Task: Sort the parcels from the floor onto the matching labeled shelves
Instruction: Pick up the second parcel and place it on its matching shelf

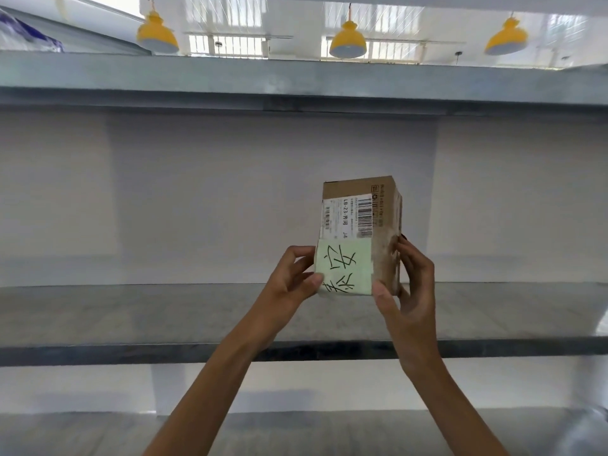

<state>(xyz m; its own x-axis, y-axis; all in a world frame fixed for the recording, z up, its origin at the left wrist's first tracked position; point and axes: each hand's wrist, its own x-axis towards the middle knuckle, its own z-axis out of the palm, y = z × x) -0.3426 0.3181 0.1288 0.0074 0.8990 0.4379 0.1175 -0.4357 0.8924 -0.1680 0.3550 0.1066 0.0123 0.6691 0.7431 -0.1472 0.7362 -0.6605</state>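
A small brown cardboard parcel is held upright in the air in front of the middle shelf. It carries a white shipping label with barcodes and a pale green note with black handwritten characters on its near face. My left hand grips its lower left edge, thumb on the green note. My right hand clasps its lower right side, fingers wrapped round the far face. The parcel's bottom edge hangs just above the shelf surface level.
Grey metal shelving fills the view: an upper shelf, the middle one, and a lower shelf. White wall panels stand behind. Three yellow pendant lamps hang beyond the top. A plastic-wrapped item lies at the top left.
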